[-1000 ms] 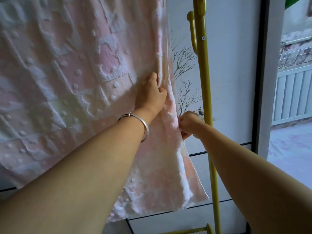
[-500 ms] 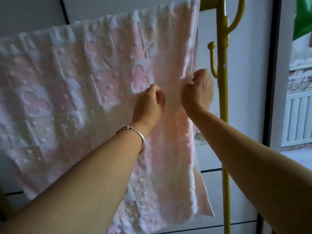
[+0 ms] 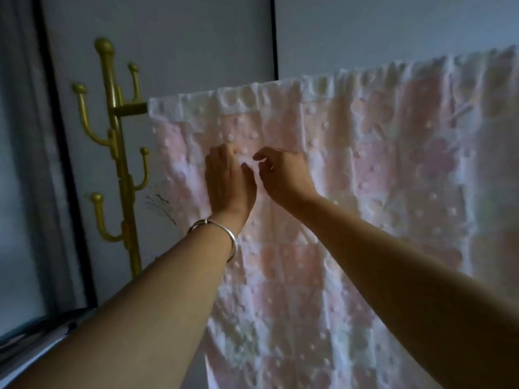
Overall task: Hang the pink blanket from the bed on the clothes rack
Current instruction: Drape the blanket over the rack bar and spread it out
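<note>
The pink blanket [image 3: 365,192], checked pink and white with raised dots, hangs draped over the top bar of the gold clothes rack [image 3: 113,127]. Only the rack's left post, its hooks and a short stub of the bar show; the blanket hides the remainder of the bar. My left hand [image 3: 227,186], with a silver bangle on the wrist, lies flat against the cloth near its left edge, fingers pointing up. My right hand [image 3: 283,175] is just beside it, fingers curled and pinching a small fold of the blanket.
A pale panelled wall [image 3: 168,37] stands right behind the rack. A dark vertical frame [image 3: 59,164] and a bright window or door pane [image 3: 16,220] are at the left. Something dark and flat [image 3: 33,335] lies low at the bottom left.
The view has swung from the rack's right post to its left post. Both hands have moved along the hanging blanket to its left part, and the left hand now lies flat.
</note>
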Available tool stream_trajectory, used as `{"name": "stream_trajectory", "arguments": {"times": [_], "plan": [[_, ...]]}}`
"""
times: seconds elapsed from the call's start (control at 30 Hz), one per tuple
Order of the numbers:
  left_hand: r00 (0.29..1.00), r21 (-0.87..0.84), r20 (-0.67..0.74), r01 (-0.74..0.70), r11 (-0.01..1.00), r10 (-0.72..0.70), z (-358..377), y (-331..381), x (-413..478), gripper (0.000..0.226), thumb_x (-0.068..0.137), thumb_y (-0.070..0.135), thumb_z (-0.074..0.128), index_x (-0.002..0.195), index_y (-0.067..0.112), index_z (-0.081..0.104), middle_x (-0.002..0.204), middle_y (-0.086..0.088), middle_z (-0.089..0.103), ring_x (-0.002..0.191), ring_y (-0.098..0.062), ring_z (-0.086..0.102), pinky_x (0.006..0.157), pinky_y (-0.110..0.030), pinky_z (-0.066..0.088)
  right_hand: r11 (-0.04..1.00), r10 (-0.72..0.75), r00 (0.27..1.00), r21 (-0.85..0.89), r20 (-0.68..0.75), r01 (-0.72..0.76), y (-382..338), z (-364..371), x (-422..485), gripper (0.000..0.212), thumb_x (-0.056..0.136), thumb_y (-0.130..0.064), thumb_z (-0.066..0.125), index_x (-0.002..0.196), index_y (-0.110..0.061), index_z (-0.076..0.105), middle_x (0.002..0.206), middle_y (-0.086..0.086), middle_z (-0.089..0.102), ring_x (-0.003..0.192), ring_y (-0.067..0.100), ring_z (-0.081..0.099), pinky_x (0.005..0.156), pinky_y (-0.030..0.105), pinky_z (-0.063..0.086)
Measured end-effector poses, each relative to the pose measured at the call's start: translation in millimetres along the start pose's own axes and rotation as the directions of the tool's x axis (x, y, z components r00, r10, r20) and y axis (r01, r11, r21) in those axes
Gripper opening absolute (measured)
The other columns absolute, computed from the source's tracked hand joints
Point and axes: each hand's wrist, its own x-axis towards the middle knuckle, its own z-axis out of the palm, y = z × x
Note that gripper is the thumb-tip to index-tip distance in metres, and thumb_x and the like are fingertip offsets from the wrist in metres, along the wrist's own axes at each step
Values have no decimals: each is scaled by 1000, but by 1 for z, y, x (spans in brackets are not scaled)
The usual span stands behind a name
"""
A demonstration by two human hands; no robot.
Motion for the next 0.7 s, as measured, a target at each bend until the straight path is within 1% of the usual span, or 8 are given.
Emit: {"name": "stream_trajectory", "arguments": {"times": [0.17, 0.27, 0.33, 0.37, 0.43, 0.5, 0.63, 0.7], "plan": [[967, 45, -51, 251, 967, -249, -31, -76, 35, 53, 87, 14, 52, 137, 8, 35, 144, -13, 36, 134, -31, 33, 104, -43, 29, 999, 38, 998, 11, 48, -39, -55, 67, 23, 33, 91, -12, 45, 114, -17, 68, 111, 15, 71, 100, 32, 66, 87, 35, 53], [903, -4, 91, 422, 907, -420, -41, -106, 52, 68, 89, 18, 54, 147, 9, 20, 154, -13, 27, 141, -31, 28, 112, -47, 23, 997, 72, 996, 28, 59, -74, -79, 96, 34, 31, 91, -10, 46, 113, -14, 68, 106, 16, 71, 93, 34, 68, 85, 38, 54], [855, -114, 213, 502, 857, -472, -37, -123, 63, 69, 87, 21, 57, 146, 11, 22, 147, -14, 41, 134, -33, 41, 111, -48, 29, 994, 90, 993, 59, 70, -95, -88, 109, 43, 30, 93, -8, 46, 112, -12, 68, 106, 17, 71, 92, 33, 69, 84, 42, 56], [842, -201, 260, 526, 826, -473, -34, -132, 68, 62, 86, 23, 58, 141, 13, 31, 137, -13, 52, 124, -33, 51, 107, -48, 36, 992, 95, 993, 75, 69, -101, -91, 116, 47, 29, 93, -7, 46, 112, -10, 68, 106, 18, 71, 92, 33, 69, 84, 42, 56], [847, -361, 298, 527, 770, -440, -32, -146, 74, 38, 83, 30, 56, 117, 14, 55, 108, -8, 69, 100, -28, 65, 88, -42, 52, 991, 101, 993, 81, 56, -105, -98, 128, 55, 27, 93, -7, 47, 110, -8, 68, 105, 18, 71, 89, 31, 69, 82, 39, 57], [863, -463, 329, 501, 731, -383, -37, -153, 74, 32, 81, 36, 52, 99, 11, 61, 91, -7, 70, 85, -25, 67, 68, -32, 54, 991, 117, 992, 60, 57, -120, -102, 138, 61, 24, 93, -15, 50, 107, -9, 69, 104, 15, 71, 85, 27, 69, 78, 34, 58], [878, -706, 404, 478, 523, -258, -42, -167, 72, 18, 88, 18, 52, 94, 11, 67, 89, -10, 70, 81, -22, 68, 67, -36, 58, 979, 196, 972, 23, 128, -201, -110, 154, 71, 38, 88, -48, 54, 83, -11, 64, 77, 4, 63, 65, 16, 59, 61, 27, 54], [862, -743, 427, 506, 439, -273, -45, -173, 73, 25, 90, 6, 46, 94, 8, 70, 85, -11, 71, 70, -17, 70, 60, -32, 60, 975, 221, 969, -8, 112, -222, -114, 161, 78, 38, 85, -47, 58, 68, -13, 52, 66, 0, 54, 56, 12, 50, 51, 22, 45]]}}
